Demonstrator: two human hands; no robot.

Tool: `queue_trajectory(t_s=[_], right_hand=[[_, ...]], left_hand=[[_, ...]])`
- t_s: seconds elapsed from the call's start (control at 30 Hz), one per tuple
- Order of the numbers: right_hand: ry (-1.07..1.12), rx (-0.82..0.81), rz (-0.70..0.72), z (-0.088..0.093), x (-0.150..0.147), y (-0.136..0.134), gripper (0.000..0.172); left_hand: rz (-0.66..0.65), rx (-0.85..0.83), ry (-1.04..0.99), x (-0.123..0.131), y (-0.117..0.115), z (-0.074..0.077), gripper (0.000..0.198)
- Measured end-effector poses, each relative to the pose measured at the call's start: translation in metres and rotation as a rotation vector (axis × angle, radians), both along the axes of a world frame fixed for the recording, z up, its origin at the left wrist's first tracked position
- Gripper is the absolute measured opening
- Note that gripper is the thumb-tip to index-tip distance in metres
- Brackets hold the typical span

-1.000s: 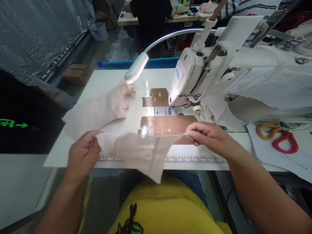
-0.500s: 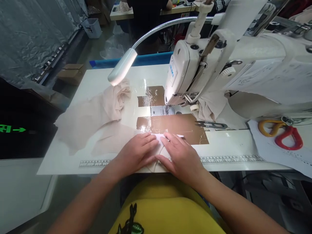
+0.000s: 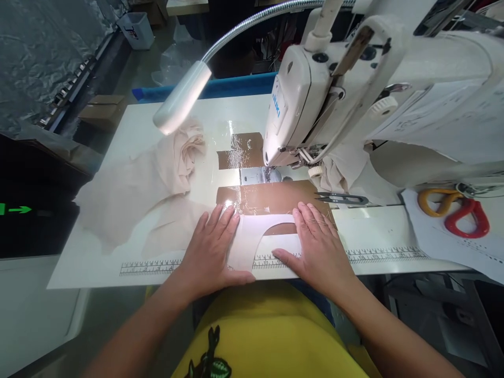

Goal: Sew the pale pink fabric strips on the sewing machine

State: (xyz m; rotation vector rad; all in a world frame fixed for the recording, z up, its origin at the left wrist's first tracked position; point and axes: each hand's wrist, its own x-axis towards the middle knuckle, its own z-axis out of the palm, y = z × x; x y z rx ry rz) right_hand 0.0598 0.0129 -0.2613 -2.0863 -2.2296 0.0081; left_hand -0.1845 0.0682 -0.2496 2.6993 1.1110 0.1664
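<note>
A pale fabric piece (image 3: pixel 246 239) with a curved cutout lies flat at the table's front edge, partly over brown tape (image 3: pixel 271 197). My left hand (image 3: pixel 214 249) rests open on its left side, fingers spread and thumb along the near edge. On the piece's right end, my right hand (image 3: pixel 317 244) lies flat with its thumb stretched out to the left. Just beyond stands the sewing machine (image 3: pixel 289 105), its needle area above the metal plate (image 3: pixel 252 176). Thread snips (image 3: pixel 342 199) lie beyond my right fingertips.
Crumpled beige fabric (image 3: pixel 157 173) covers the left of the table, and more fabric (image 3: pixel 342 165) lies under the machine arm. A lamp (image 3: pixel 183 97) hangs over the back. Scissors with orange and red handles (image 3: pixel 468 218) lie on paper at right. A ruler strip (image 3: pixel 388 254) runs along the front.
My hands have moved apart and flattened, uncovering the pale fabric piece and its curved edge. The view has shifted slightly, bringing the machine closer.
</note>
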Motion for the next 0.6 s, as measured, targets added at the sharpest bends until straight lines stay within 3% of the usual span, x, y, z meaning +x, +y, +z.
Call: queue_trajectory(t_s=[0.13, 0.27, 0.33, 0.47, 0.6], right_hand=[[0.027, -0.004, 0.006, -0.002, 0.004, -0.001, 0.093], [0.098, 0.006, 0.052, 0.000, 0.015, -0.004, 0.087], [0.167, 0.020, 0.066, 0.005, 0.020, -0.004, 0.077], [0.238, 0.093, 0.016, 0.014, 0.019, 0.006, 0.053], [0.181, 0.023, 0.029, 0.017, 0.008, 0.024, 0.034]], left_hand=[[-0.015, -0.042, -0.048, -0.007, -0.002, 0.003, 0.119], [-0.019, -0.052, -0.151, -0.031, -0.005, 0.015, 0.113], [0.023, -0.032, -0.194, -0.046, -0.005, 0.022, 0.100], [0.116, 0.052, -0.268, -0.067, 0.004, 0.024, 0.049], [0.229, 0.197, -0.139, -0.069, 0.015, 0.013, 0.034]])
